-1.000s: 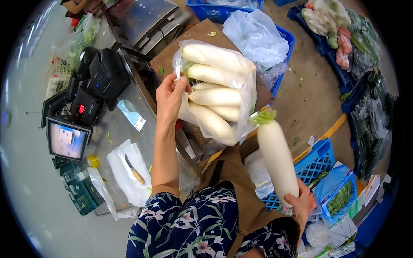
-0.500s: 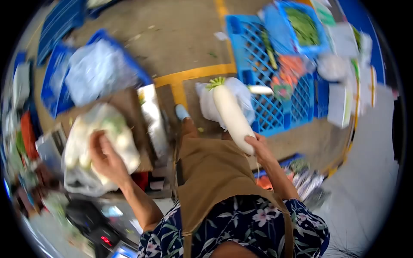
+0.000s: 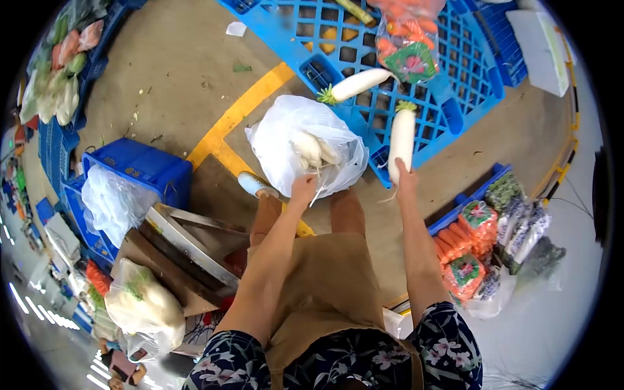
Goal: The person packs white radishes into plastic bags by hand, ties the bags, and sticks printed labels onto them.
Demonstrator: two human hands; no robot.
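My right hand (image 3: 404,180) is closed round the lower end of a long white radish (image 3: 402,138), whose leafy top points away from me over the blue pallet's corner. My left hand (image 3: 303,188) is pinched at the near edge of an open white plastic bag (image 3: 276,133) between my feet. Several white radishes (image 3: 308,148) show inside that bag. Another radish (image 3: 361,84) lies on the blue pallet (image 3: 364,123). At the lower left, a filled clear bag of radishes (image 3: 146,303) rests on the brown board.
Bagged carrots (image 3: 408,40) lie on the pallet. A blue crate (image 3: 144,166) with plastic bags stands left, beside a metal-edged stand (image 3: 188,244). Bags of carrots and greens (image 3: 465,247) sit at the right. Another person (image 3: 122,367) is far off at the lower left.
The view has turned from the scale counter to the floor. My left hand has left the filled bag and reached the white bag. The radish in my right hand is now lower, beside the pallet.
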